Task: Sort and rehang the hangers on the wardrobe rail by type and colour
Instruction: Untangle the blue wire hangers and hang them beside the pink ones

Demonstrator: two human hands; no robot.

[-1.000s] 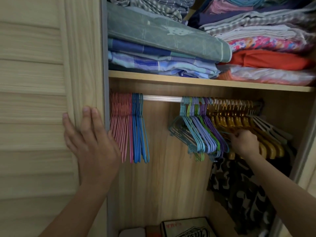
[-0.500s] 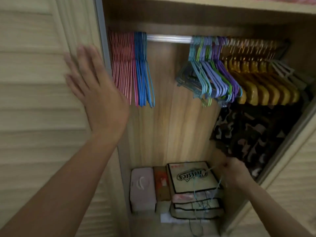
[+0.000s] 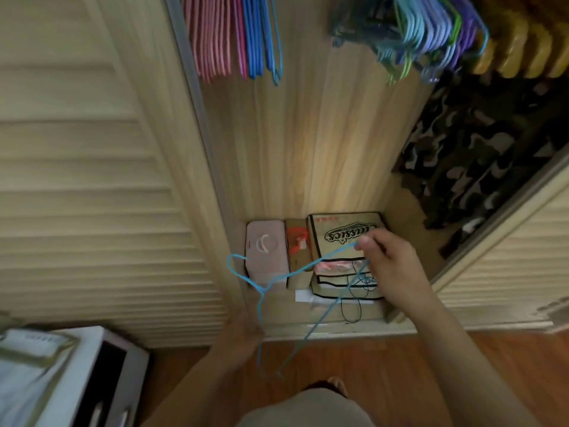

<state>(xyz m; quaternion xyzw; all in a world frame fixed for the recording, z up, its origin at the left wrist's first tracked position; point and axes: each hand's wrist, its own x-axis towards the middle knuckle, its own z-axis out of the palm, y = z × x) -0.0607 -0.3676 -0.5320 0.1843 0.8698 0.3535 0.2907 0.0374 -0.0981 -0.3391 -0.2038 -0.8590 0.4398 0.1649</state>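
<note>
Looking down into the wardrobe here. Light blue wire hanger (image 3: 295, 272) off the rail, low in the middle of the frame, hook pointing left over the pink case (image 3: 266, 257) on the wardrobe floor. Right hand (image 3: 391, 266) pinching one arm of it between thumb and fingertips, right of centre, just in front of the printed box (image 3: 348, 238). Left hand (image 3: 243, 334) down at lower centre touching the hanger's other arm, but pretty blurred, so can't tell if actually gripping or just resting against it.

Up along the top edge: pink hangers (image 3: 209, 38) bunched at upper left, dark blue hangers (image 3: 258, 35) right beside them, touching. Then a gap, then a mixed clump of teal, pale blue, green and purple hangers (image 3: 415, 35) toward upper right, and chunky yellow wooden hangers (image 3: 517, 53) in the far upper right corner. Camo garment (image 3: 480, 143) hanging under those. Small brown box (image 3: 297, 254) with something red on it wedged between the pink case and the printed box. Louvred door (image 3: 92, 180) filling the left side, wood floor (image 3: 462, 365) at the bottom.
</note>
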